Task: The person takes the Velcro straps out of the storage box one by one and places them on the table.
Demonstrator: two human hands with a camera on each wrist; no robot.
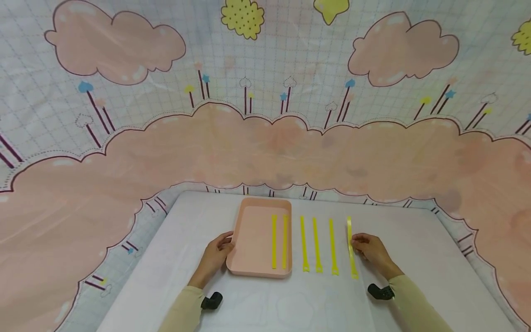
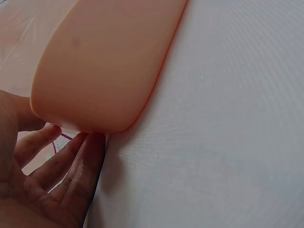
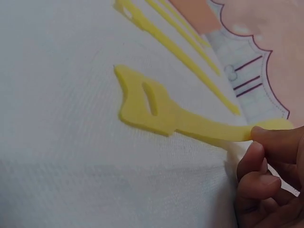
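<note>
At the left wall of a shallow pink tray (image 1: 250, 240), my left hand (image 1: 214, 258) grips the rim. In the left wrist view the thumb lies at the rim and the other fingers (image 2: 90, 152) meet the outer wall. My right hand (image 1: 372, 251) pinches a yellow hook-and-loop cable tie (image 3: 166, 109) between thumb and forefinger, near its narrow end. Its wide, slotted head points toward me, close over the white tabletop. Two more yellow ties (image 1: 274, 244) lie lengthwise inside the tray, along its right side.
Three other yellow ties (image 1: 333, 249) lie in a row between the tray and the right hand. A white cloth covers the table (image 1: 257, 304). Behind it hangs a curtain (image 1: 265, 152) printed with clouds. Each wrist wears a black device (image 1: 380, 292).
</note>
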